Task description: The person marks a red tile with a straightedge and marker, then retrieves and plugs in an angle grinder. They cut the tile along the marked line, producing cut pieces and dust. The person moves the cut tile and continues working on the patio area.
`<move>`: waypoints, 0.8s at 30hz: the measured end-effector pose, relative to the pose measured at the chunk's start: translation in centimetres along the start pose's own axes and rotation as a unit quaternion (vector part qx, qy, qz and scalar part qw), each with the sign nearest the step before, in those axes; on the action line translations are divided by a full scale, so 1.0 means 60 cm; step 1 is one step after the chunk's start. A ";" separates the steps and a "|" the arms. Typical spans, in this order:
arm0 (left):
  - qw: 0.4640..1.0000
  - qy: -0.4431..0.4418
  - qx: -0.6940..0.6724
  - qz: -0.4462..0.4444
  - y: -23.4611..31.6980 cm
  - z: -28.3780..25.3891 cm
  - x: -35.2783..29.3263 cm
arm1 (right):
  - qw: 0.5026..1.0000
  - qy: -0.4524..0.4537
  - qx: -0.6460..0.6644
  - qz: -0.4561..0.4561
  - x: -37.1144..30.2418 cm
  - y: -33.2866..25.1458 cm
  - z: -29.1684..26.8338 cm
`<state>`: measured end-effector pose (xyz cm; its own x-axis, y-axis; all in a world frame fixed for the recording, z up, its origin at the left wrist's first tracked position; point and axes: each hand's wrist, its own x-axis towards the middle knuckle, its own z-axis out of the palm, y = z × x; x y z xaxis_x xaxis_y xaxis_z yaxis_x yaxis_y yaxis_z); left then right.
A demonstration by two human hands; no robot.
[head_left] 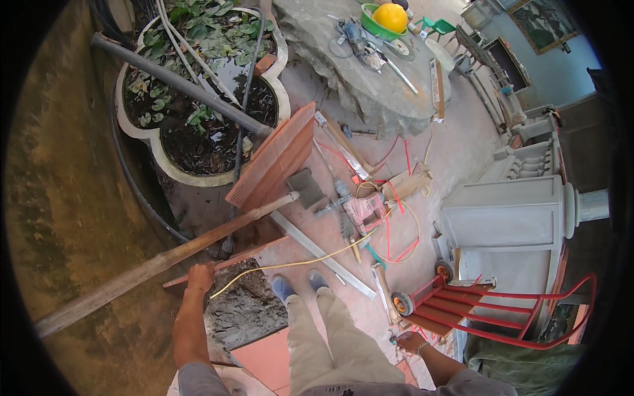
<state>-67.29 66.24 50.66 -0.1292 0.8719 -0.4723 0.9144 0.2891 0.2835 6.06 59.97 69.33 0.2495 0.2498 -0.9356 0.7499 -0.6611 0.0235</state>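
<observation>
My left hand (200, 277) is closed at a narrow reddish edging strip (249, 253) beside the murky water. Its fingers are mostly hidden, so what they grip is unclear. Just right of it a yellow string (300, 264) ends over a patch of wet grey mortar (243, 303). Low on the right, my right hand (411, 342) is closed around something small and dark, too small to name. Below the mortar lies a reddish floor tile (265, 356). Between my hands are my feet in blue-grey shoes (282, 288).
A bamboo pole (165, 261) crosses the left side. Stacked ribbed tiles (277, 158) stand by the lily pond's rim (153, 142). Ahead lie a metal straightedge (322, 254), a trowel (308, 188) and a red power drill (364, 211). A red hand truck (495, 310) lies at right.
</observation>
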 end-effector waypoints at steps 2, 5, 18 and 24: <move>1.000 0.006 -0.008 -0.009 0.006 0.000 -0.003 | 1.000 0.003 0.005 -0.021 0.011 0.010 0.002; 0.999 0.022 0.004 -0.033 0.020 -0.004 -0.005 | 1.000 -0.013 -0.021 0.003 0.037 0.029 0.007; 0.979 0.072 -0.037 -0.186 0.159 -0.017 -0.085 | 0.996 -0.030 -0.022 -0.077 0.087 0.011 -0.015; 0.952 0.147 -0.170 -0.210 0.310 0.154 -0.217 | 0.993 -0.103 0.020 -0.058 0.175 -0.062 -0.045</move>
<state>-45.06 56.62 54.37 -0.6023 0.7104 -0.3641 0.5888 0.7034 0.3982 7.56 66.98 60.35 0.0298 0.1788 -0.9834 0.7398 -0.6656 -0.0986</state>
